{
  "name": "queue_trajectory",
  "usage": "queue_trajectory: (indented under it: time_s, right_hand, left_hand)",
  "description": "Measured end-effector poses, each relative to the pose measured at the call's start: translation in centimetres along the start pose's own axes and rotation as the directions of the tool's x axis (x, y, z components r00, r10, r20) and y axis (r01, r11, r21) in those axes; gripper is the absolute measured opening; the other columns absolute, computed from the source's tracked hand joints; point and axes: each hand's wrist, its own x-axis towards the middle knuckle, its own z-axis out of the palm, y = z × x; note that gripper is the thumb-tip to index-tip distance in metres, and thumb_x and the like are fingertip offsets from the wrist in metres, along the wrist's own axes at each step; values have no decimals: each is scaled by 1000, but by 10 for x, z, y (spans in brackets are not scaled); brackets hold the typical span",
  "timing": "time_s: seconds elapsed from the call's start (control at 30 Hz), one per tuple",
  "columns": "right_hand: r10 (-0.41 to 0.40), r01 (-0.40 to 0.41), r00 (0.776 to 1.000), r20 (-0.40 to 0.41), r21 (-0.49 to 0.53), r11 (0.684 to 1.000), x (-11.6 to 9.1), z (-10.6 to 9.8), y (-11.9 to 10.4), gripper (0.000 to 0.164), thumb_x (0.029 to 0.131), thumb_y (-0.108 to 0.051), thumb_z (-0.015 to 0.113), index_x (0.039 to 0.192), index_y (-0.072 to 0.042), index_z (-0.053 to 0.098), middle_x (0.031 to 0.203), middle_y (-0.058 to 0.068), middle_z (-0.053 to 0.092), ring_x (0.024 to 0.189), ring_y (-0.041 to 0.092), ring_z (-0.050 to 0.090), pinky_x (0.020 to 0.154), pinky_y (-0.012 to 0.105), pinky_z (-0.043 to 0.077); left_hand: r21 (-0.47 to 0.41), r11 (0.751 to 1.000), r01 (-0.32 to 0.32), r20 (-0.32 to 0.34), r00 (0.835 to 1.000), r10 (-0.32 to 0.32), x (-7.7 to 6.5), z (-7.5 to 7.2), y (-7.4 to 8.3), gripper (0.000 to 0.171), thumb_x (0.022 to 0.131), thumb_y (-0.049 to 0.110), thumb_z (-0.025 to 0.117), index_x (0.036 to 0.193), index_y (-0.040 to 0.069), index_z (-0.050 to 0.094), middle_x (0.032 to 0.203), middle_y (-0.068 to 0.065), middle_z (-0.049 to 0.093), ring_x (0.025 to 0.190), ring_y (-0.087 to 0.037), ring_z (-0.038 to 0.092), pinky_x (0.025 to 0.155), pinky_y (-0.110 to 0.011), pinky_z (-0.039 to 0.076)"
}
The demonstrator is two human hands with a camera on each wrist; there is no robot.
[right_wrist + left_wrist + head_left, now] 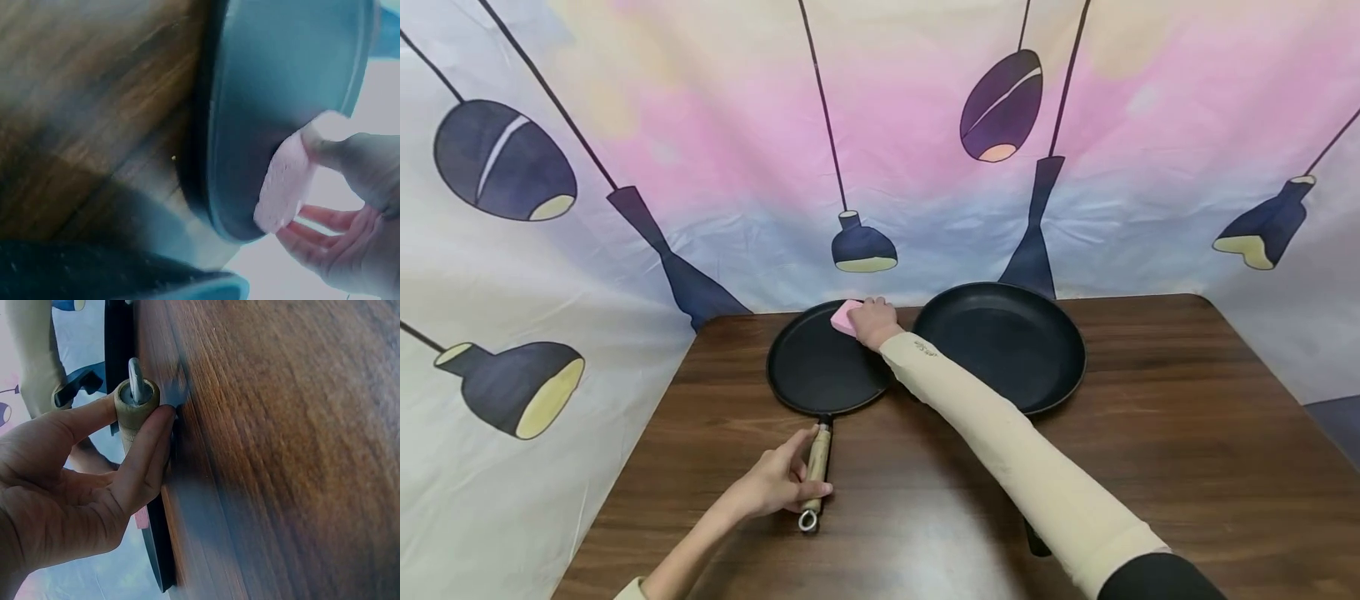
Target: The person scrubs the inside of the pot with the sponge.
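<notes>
A flat black pan [820,367] with a low rim lies on the table, its wooden handle [817,467] pointing toward me. My left hand [778,479] grips that handle near its metal end ring [135,381], thumb on one side and fingers on the other. In my right hand [874,321] is a pink sponge [846,317], pinched between thumb and fingers. The right wrist view shows the sponge [287,181] against the pan's inner surface [281,81], close to the rim at the far right side.
A larger, deeper black frying pan [1000,342] sits to the right, partly covered by my right sleeve [1000,442]. Its dark handle [1036,537] shows below the forearm. Behind the wooden table [1187,417] hangs a cloth [917,150] printed with lamps.
</notes>
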Motion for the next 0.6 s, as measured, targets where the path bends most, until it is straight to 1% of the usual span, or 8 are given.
queue_trajectory:
  time_s: [0.1, 0.17, 0.23, 0.3, 0.4, 0.47, 0.53, 0.6]
  right_hand:
    - [-25, 26, 1000, 15, -70, 997, -1, -2, -3, 39, 111, -24, 46, 149, -22, 53, 137, 16, 59, 123, 32, 55, 106, 43, 52]
    - [-61, 64, 998, 30, -114, 991, -3, -4, -5, 43, 110, -27, 48, 153, -26, 48, 140, 15, 56, 126, 32, 54, 107, 43, 51]
    - [-133, 139, 990, 54, -141, 980, -7, -5, -12, 47, 106, -28, 54, 153, -30, 47, 142, 13, 55, 127, 31, 53, 106, 43, 51]
    - [-227, 236, 971, 77, -136, 962, -13, -8, -21, 51, 103, -27, 58, 153, -34, 48, 143, 11, 55, 126, 30, 53, 105, 41, 52]
    - [-375, 384, 922, 101, -92, 919, -24, -10, -39, 53, 101, -23, 63, 151, -36, 50, 142, 7, 56, 125, 27, 54, 104, 39, 53]
    - [-431, 438, 897, 101, -64, 897, -30, -11, -49, 53, 100, -21, 65, 149, -36, 52, 141, 5, 58, 126, 25, 55, 104, 37, 54]
    - [-455, 460, 885, 100, -36, 887, -31, -13, -53, 53, 99, -20, 69, 148, -37, 54, 140, 3, 59, 127, 23, 55, 104, 35, 54]
    - [-444, 447, 891, 88, -15, 894, -28, -13, -53, 53, 99, -20, 69, 147, -37, 55, 141, 3, 59, 129, 23, 55, 104, 35, 54]
  left_hand:
    - [23, 1000, -21, -5, 1000, 21, 3, -3, 2, 96, 87, 15, 83, 158, -7, 22, 82, -6, 53, 68, -14, 60, 61, -32, 64]
    - [42, 999, -21, -9, 1000, 21, 4, -6, 3, 95, 88, 16, 82, 158, -7, 22, 82, -5, 53, 68, -12, 60, 61, -31, 64]
    - [47, 999, -12, -17, 1000, 13, 5, -8, 4, 95, 88, 15, 82, 158, -7, 22, 82, -5, 52, 68, -11, 60, 61, -31, 64]
    - [48, 999, -5, -29, 1000, 6, 5, -10, 4, 95, 87, 14, 83, 157, -7, 23, 81, -5, 52, 67, -11, 60, 60, -32, 64]
    - [43, 999, -6, -47, 999, 8, 3, -13, 5, 93, 86, 11, 83, 156, -8, 25, 78, -5, 53, 66, -13, 60, 59, -33, 64]
    - [55, 998, -13, -54, 998, 16, 2, -15, 5, 92, 86, 11, 83, 156, -8, 26, 75, -6, 55, 65, -14, 60, 58, -32, 63]
    - [59, 998, -19, -58, 998, 22, 1, -17, 6, 92, 86, 11, 83, 155, -9, 26, 75, -6, 56, 65, -14, 61, 59, -32, 63]
    - [53, 998, -16, -64, 998, 20, 1, -16, 7, 91, 86, 11, 83, 155, -9, 26, 75, -6, 56, 66, -14, 61, 59, -32, 63]
